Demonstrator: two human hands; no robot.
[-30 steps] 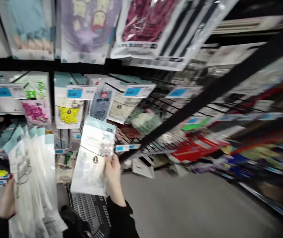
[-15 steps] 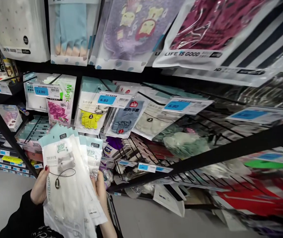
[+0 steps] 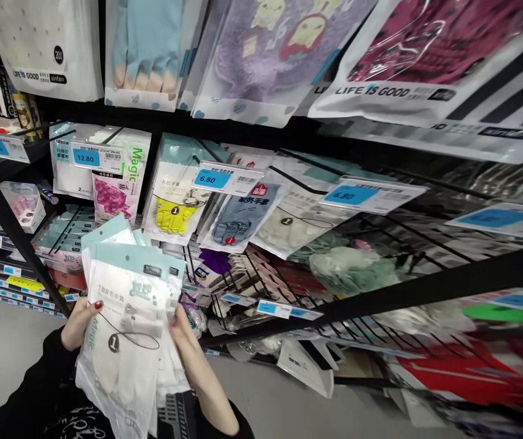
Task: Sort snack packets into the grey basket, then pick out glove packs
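A stack of packaged gloves (image 3: 126,341), in clear and white bags with pale teal tops, is held up in front of my body. My left hand (image 3: 80,320) grips the stack's left edge, its thumb lying over the front pack. At the right edge my right hand (image 3: 183,338) closes on the packs, with its fingers partly hidden behind them. The front pack shows white gloves and a black round "1" mark. Other packs fan out behind it at the top left and lower right.
Hooks ahead carry a yellow glove pack (image 3: 174,210), a blue-grey glove pack (image 3: 240,213) and a pink cloth pack (image 3: 115,195). Price tags (image 3: 227,178) jut out on the hooks. A black shelf bar (image 3: 380,289) slants across the right. Below my right arm is a grey basket (image 3: 174,414).
The fanned packs have been drawn closer together, with the front pack now overlapping the right-hand ones. My left thumb has moved further onto the front pack. The view has shifted slightly.
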